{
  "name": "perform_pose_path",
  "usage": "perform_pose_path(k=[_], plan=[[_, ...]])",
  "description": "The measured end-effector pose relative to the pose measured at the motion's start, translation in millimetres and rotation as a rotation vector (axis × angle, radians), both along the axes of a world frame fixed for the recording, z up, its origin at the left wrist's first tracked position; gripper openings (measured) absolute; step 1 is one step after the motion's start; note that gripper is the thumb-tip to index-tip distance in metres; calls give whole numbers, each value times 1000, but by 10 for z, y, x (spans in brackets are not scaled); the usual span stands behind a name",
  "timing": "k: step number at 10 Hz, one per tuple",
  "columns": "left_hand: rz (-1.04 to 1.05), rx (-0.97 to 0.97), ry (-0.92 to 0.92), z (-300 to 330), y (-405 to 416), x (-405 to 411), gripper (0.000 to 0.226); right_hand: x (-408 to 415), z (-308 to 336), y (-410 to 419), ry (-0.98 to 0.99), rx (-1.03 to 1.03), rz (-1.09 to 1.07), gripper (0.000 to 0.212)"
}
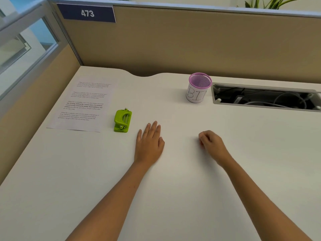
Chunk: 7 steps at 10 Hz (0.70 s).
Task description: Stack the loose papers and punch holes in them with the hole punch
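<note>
Papers (83,104): printed sheets lie flat at 10 o'clock on the white desk (173,197), left edge near the desk's left edge. Green hole punch (122,121) stands just beside their right edge, not touching. Left hand (149,145) palm down, fingers spread, flat at centre, near the punch. Right hand (211,143) loosely curled, gripping nothing visible. Pink mesh cup (198,87) marked "BIN" at 1 o'clock; cable slot (265,98) at 2. Near desk bare.

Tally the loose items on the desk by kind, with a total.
Printed paper: 1 sheet or flush stack, cannot tell which
Green hole punch: 1
Purple mesh cup labelled BIN: 1
Total: 3
</note>
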<state>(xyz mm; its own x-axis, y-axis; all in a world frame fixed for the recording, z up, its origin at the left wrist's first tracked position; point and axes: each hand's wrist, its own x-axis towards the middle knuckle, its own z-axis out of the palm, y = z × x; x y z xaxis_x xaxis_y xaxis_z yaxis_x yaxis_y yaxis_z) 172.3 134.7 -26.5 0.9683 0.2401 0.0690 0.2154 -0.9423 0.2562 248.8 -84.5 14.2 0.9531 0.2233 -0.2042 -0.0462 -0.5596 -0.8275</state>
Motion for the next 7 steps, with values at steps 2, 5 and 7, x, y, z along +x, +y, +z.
perform_pose_path(k=[2, 5, 7], plan=[[-4, -8, -7, -1, -9, -6, 52, 714, 402, 173, -133, 162, -148, 28], [-13, -4, -38, -17, -2, 5, 52, 1770, 1062, 679, -566, -413, -16, 24], [-13, -26, -71, -21, 7, -2, 52, 1887, 1077, 774, -616, -471, -7, 22]])
